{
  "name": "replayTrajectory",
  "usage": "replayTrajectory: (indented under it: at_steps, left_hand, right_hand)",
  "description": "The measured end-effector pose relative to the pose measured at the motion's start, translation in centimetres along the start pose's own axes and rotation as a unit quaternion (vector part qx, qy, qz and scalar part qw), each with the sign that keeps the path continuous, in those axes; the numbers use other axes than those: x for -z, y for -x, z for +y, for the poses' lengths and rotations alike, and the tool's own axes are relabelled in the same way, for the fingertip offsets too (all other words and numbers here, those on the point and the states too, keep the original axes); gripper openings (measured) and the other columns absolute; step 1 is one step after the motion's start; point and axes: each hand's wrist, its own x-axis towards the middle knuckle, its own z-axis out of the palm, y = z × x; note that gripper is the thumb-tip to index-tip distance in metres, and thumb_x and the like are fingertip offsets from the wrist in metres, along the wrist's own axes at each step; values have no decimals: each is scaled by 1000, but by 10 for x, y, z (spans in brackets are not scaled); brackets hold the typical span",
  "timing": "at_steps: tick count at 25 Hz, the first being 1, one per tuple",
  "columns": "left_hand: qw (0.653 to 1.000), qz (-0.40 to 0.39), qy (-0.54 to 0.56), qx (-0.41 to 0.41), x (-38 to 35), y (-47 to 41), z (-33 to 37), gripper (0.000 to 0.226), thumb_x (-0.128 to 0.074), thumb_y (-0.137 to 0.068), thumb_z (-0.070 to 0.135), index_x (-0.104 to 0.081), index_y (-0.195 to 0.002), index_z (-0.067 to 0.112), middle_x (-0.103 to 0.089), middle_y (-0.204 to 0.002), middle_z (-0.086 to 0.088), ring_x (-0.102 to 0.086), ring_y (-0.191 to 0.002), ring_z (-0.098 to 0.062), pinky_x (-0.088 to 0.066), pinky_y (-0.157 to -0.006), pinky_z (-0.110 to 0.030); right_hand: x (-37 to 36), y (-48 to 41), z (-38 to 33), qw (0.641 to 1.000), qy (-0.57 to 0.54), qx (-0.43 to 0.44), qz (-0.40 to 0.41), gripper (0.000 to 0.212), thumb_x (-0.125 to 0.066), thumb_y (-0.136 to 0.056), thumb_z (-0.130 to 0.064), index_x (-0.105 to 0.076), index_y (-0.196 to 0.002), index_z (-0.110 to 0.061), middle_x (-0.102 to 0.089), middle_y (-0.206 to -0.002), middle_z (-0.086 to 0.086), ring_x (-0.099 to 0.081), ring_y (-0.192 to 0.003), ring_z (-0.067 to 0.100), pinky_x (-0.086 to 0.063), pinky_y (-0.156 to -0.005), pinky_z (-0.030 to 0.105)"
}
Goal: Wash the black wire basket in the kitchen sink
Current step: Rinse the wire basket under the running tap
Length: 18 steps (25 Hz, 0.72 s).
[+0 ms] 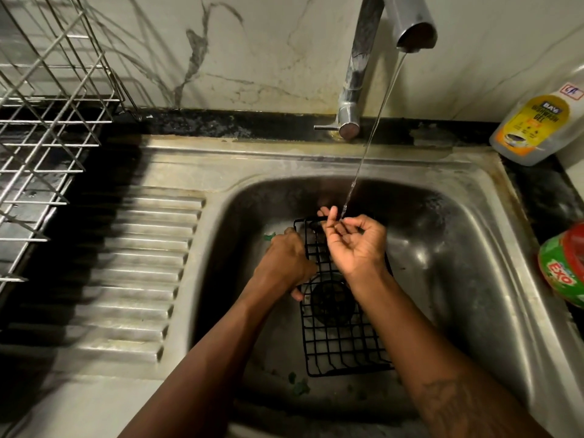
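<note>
The black wire basket (341, 336) lies in the sink (458, 248), its far rim under the tap (410, 26) stream for rinsing; the left hand (284, 263) steadies it, fingers grasping its side; the right hand (357, 245) curls its fingers at that rim, grip unclear.

A black wire basket (341, 339), a flat grid of thin rods with low upturned edges, lies lengthwise over the drain in the wet steel sink (458, 248).

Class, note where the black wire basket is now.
Head view, lower centre: the black wire basket is in the sink basin over the drain, the left hand gripping its left edge, the right hand at its far rim.
</note>
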Motion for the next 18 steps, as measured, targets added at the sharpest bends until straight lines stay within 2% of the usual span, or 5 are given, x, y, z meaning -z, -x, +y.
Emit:
replayTrajectory:
  at_steps: [4,7,9,14,18]
  left_hand:
    - [1000,-2,13,-1,-1,2,1,31,-67,-88,5,-46,-109,8,-48,-92,-7,-70,-46,-19,-55,-41,-26]
    - [1000,3,14,-14,-1,4,1,22,-67,-90,7,-46,-98,9,-48,-83,-5,-69,-46,-21,-55,-40,-27]
    - [999,14,19,-22,1,3,-1,24,-70,-90,13,-47,-92,11,-54,-86,-7,-68,-44,-20,-53,-39,-25]
    - [999,40,-12,-28,3,0,-2,21,-72,-85,15,-51,-91,13,-57,-98,-6,-63,-47,-12,-49,-36,-20]
    - [999,33,1,4,1,2,-3,20,-65,-83,1,-50,-94,9,-57,-100,-13,-69,-46,-22,-56,-40,-28]
  right_hand:
    - [-1,4,-14,999,-22,6,28,49,-44,-81,-2,-48,-128,12,-52,-127,41,-58,-121,36,-57,-61,27]
    - [8,7,14,938,345,43,12,33,-45,-88,1,-63,-115,-6,-66,-119,12,-63,-94,14,-53,-69,23]
    - [22,0,26,771,630,92,-38,48,-51,-92,4,-57,-136,-13,-59,-141,5,-61,-118,13,-52,-80,18]
    - [30,0,12,161,949,269,-43,73,-75,-85,-24,-42,-150,-30,-50,-150,-1,-59,-124,24,-53,-88,37]
    - [13,7,-4,177,918,353,27,28,-64,-83,-11,-73,-108,-21,-70,-108,4,-61,-97,22,-49,-70,30]
